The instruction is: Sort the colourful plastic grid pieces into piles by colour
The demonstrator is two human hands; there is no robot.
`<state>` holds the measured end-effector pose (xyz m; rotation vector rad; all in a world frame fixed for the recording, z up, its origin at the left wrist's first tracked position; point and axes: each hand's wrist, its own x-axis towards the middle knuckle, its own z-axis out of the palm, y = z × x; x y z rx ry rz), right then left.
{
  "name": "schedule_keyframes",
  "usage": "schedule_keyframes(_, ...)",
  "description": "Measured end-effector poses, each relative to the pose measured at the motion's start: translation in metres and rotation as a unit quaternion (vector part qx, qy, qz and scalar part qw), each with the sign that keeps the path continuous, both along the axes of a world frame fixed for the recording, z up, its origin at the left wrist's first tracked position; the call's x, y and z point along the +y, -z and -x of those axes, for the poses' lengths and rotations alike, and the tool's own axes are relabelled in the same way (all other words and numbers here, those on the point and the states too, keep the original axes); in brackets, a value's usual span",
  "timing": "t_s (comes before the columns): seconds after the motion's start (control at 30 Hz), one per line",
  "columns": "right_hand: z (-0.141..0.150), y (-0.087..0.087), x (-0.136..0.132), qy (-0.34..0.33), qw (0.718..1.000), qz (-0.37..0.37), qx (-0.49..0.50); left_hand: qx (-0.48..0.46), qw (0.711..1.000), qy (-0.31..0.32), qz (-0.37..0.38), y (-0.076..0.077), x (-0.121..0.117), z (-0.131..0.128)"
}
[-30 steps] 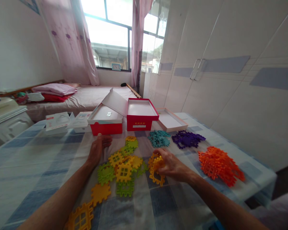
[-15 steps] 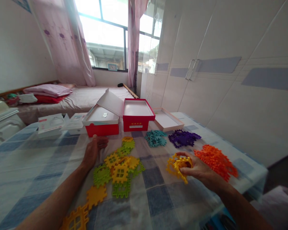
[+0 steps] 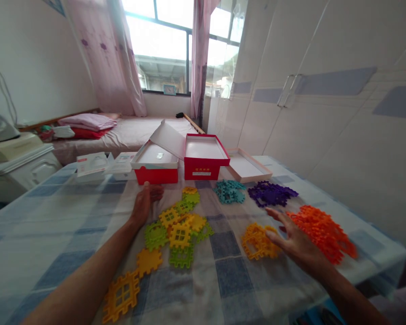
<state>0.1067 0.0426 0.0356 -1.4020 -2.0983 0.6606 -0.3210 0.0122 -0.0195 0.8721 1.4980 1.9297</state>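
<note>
Fingers and thumb of your right hand [image 3: 297,243] are spread well apart, a wide grip with nothing seen in it. The thumb is over the right edge of the yellow pile [image 3: 253,243]; whether it touches, you cannot tell from this view. That pile lies on the cloth [image 3: 264,284], just left of your right hand, with the orange pile [image 3: 323,234] to the right of the same hand. Your left hand [image 3: 143,204] is near the red-and-white box [image 3: 157,175], fingers loosely stretched toward the right, no piece seen in its slack grip. Between your hands, nearer the left, lies the mixed pile [image 3: 180,235] of overlapping yellow and green pieces. Two yellow ones, the flat piece [image 3: 149,262] and the window piece [image 3: 132,292], lie nearer you, beside your left forearm. Farther back sit the teal pile [image 3: 229,193] and, just right of it, the purple pile [image 3: 272,195].
</note>
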Motion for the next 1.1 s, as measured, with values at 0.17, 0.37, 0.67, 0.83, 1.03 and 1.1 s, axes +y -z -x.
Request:
schedule_keyframes(0.17,0.05,-0.023,-0.02,-0.074,0.997,-0.031,-0.013,0.005,1.0,-0.008,0.001,-0.006,-0.001,-0.006)
schedule_keyframes(0.37,0.154,-0.017,-0.037,-0.232,0.964,-0.051,-0.117,0.008,1.0,-0.004,-0.003,-0.005,-0.002,-0.006)
schedule_keyframes(0.67,0.17,0.0,-0.035,-0.246,0.967,-0.011,-0.063,0.014,1.0,0.001,-0.003,-0.004,-0.001,-0.008)
schedule_keyframes(0.83,0.151,-0.002,-0.025,-0.236,0.969,0.064,0.033,0.013,1.0,0.004,-0.004,-0.007,-0.002,-0.009)
schedule_keyframes(1.03,0.137,-0.002,0.002,-0.148,0.955,0.177,0.188,0.011,1.0,0.005,0.002,-0.008,-0.002,-0.01)
schedule_keyframes(1.1,0.127,-0.012,0.006,-0.131,0.956,0.176,0.194,0.011,1.0,0.003,0.002,-0.007,-0.002,-0.009)
